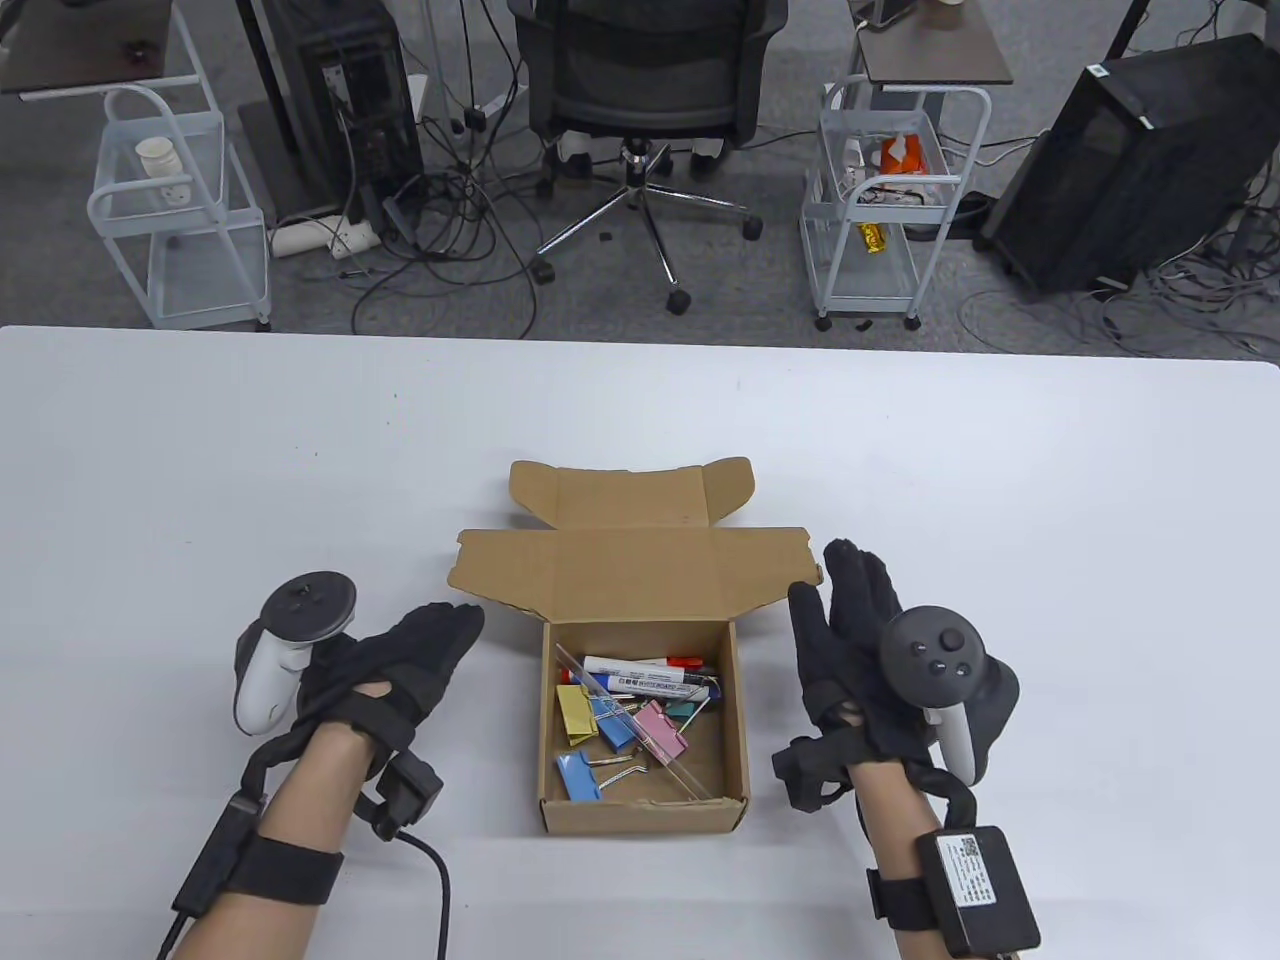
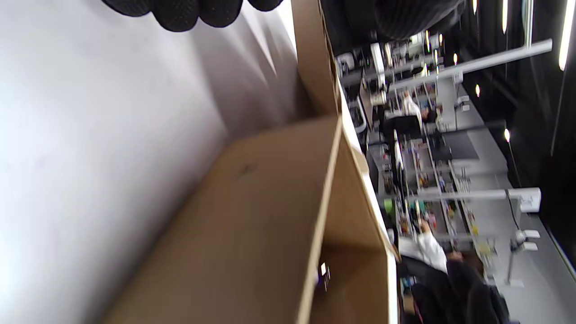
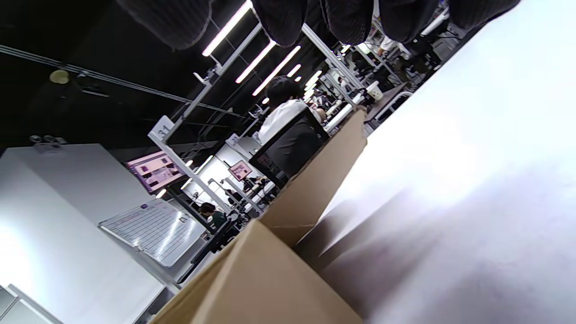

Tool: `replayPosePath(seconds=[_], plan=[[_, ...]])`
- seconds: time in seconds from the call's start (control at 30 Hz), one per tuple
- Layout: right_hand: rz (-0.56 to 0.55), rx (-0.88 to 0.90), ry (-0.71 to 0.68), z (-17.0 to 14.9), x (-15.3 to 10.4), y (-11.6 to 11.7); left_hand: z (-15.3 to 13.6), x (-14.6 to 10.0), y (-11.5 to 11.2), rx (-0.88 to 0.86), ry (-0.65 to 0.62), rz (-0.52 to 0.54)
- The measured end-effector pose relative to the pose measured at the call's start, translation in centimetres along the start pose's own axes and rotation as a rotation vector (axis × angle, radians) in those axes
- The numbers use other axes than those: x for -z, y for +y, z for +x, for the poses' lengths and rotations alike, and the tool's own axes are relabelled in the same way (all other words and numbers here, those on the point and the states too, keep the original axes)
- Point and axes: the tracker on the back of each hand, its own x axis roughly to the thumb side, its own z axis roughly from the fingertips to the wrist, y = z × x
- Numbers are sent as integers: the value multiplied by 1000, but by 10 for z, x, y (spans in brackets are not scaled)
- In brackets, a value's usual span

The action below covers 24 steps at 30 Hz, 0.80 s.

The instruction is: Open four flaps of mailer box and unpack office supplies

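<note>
Nearest to the camera: two bare forearms with black straps, coming in from the bottom edge of the table view. On the right wrist a black sensor pack (image 1: 978, 890); on the left wrist a cable (image 1: 438, 885) running down off the edge.

White table (image 1: 200, 480), plain and matte, with soft shadows around the hands. Behind it grey floor with many loose cables, an office chair (image 1: 645, 100) on a chrome star base, two white wire carts (image 1: 180, 210) and (image 1: 890, 200), and dark computer towers (image 1: 1130, 160). In the wrist views, tilted and blurred: ceiling strip lights, shelves, seated people far off.

Box (image 1: 645, 735) of brown cardboard in the middle of the near table, between the two hands. Lid (image 1: 635, 575) thrown back on the far side, its flaps spread out flat. Inside: markers (image 1: 650, 680), coloured binder clips (image 1: 610, 725) and a clear ruler (image 1: 640, 730), all lying loose on the bottom.

Left hand (image 1: 400, 665) just beside the left wall of the box, fingers (image 1: 450, 625) relaxed and lightly bent, pointing toward the left flap; holding nothing. Contact with the cardboard: cannot tell.

Right hand (image 1: 855, 640) just beside the right wall, fingers (image 1: 860, 585) straight and pointing away, near the right end of the lid; holding nothing.
</note>
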Motion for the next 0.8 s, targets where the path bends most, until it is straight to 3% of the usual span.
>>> replayPosePath(seconds=[0.17, 0.37, 0.8], plan=[[-1, -36, -66, 8, -20, -3, 3, 9, -28, 26, -30, -79], [-29, -40, -109, 4, -30, 3, -5, 23, -49, -44, -104, -86], [-30, -53, -132, 5, -39, 9, -19, 31, -69, -145, -208, -89]])
